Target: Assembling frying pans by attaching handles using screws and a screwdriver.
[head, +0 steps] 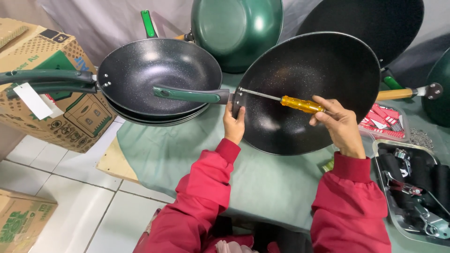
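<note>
1. You are working at a table (pixel 262 187) covered in a grey-green cloth, over a white tiled floor (pixel 61 187), with grey drapery hung behind.
2. Printed cartons stand to your left: one (pixel 51 84) against the table edge, another (pixel 21 220) on the floor.
3. A stack of dark pans (pixel 157 77) with green handles sits on the table's left part; more woks lean at the back.
4. A metal tray (pixel 412 187) of black handles and fittings lies to your right, with a small box of red packets (pixel 386 121) behind it.
5. Your left hand (pixel 233 125) is clamped on the rim of a black wok (pixel 309 91) just beside the handle joint, thumb on the inside, fingers behind it out of view. The wok stands tilted on edge above the table, its green handle (pixel 190 94) pointing left over the stacked pans.
6. Your right hand (pixel 340 122) pinches the yellow grip of a screwdriver (pixel 281 99) between fingertips and thumb. Its tip rests at the handle bracket inside the wok.
</note>
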